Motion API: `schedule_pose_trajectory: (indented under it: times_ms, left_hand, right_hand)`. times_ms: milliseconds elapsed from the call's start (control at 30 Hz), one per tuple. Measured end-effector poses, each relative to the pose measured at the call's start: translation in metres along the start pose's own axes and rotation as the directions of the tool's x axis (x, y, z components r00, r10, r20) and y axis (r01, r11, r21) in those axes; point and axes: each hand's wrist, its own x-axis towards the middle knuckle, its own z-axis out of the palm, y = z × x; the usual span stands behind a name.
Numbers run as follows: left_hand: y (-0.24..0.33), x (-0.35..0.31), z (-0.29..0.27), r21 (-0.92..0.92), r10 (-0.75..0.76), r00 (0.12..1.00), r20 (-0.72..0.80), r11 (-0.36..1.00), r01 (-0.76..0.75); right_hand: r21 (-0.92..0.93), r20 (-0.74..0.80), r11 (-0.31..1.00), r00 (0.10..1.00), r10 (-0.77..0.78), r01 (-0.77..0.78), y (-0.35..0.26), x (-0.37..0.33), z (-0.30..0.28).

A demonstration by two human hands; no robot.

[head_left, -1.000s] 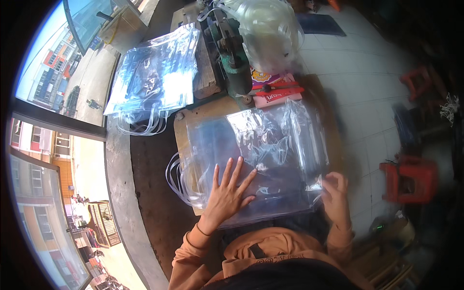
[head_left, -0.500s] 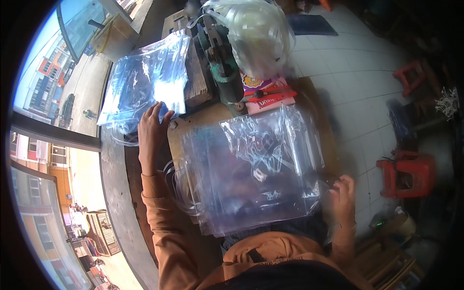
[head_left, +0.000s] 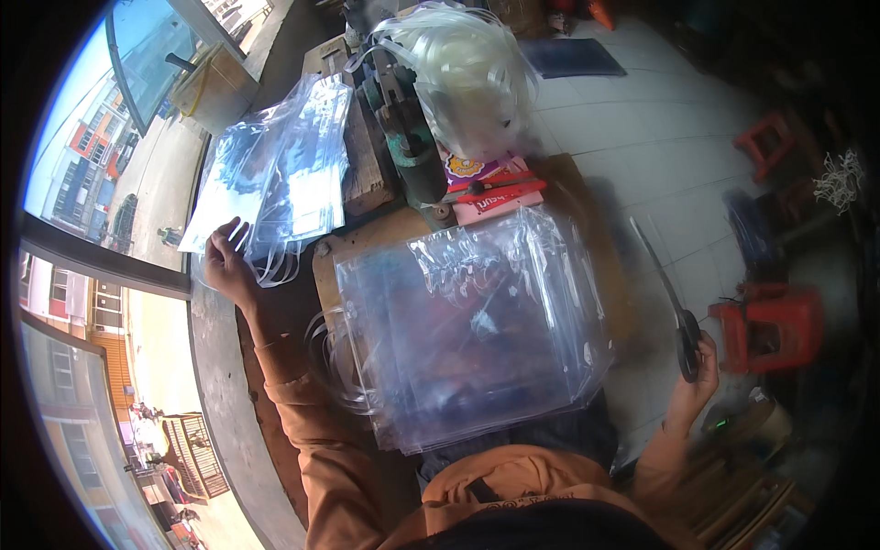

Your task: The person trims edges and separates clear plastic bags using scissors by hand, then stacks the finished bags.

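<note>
A stack of clear plastic bags [head_left: 467, 348] lies flat before me, partly over my lap, with strap loops [head_left: 335, 362] at its left side. To the upper left, a second pile of shiny clear bags [head_left: 293, 174] has strap loops hanging from its near edge. My left hand [head_left: 229, 264] is at that pile's near left corner, fingers bent and apart. Out to the right, my right hand [head_left: 701, 371] grips black-handled scissors [head_left: 686, 339], their long blades pointing up and away from the front stack.
A dark green metal machine [head_left: 408, 151] stands on the bench behind the front stack. Beside it are a big bundle of whitish strapping [head_left: 463, 78] and a pink package [head_left: 500, 203] with a red tool [head_left: 495, 188] on top. Red stools [head_left: 770, 328] stand on the tiled floor at right.
My left hand has moved left and slightly nearer along the far pile, whose top bags have shifted. My right hand has left the front stack's edge and swung right, with the scissors now plainly visible.
</note>
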Motion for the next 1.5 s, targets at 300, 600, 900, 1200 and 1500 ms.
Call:
schedule_pose_trajectory:
  times_ms: [300, 600, 900, 1200, 1500]
  left_hand:
    - [0.172, -0.174, -0.002, 0.396, 0.385, 0.916, -0.109, 0.862, -0.316]
    - [0.177, -0.297, 0.036, -0.262, 0.412, 0.704, 0.578, 0.911, -0.317]
    - [0.176, -0.298, 0.042, -0.351, 0.442, 0.669, 0.597, 0.894, -0.278]
    - [0.171, -0.301, 0.040, -0.357, 0.438, 0.667, 0.603, 0.896, -0.266]
    - [0.170, -0.297, 0.037, -0.360, 0.457, 0.636, 0.622, 0.888, -0.285]
  right_hand:
    - [-0.588, 0.535, 0.578, 0.808, -0.247, 0.566, -0.029, 0.001, 0.087]
    - [0.121, 0.783, 0.875, 0.587, 0.206, -0.468, -0.102, -0.037, 0.104]
    - [0.105, 0.720, 0.798, 0.599, 0.351, -0.594, -0.102, -0.033, 0.095]
    - [0.122, 0.760, 0.721, 0.531, 0.374, -0.682, -0.102, -0.022, 0.087]
    - [-0.018, 0.720, 0.800, 0.547, 0.426, -0.600, -0.102, -0.020, 0.080]
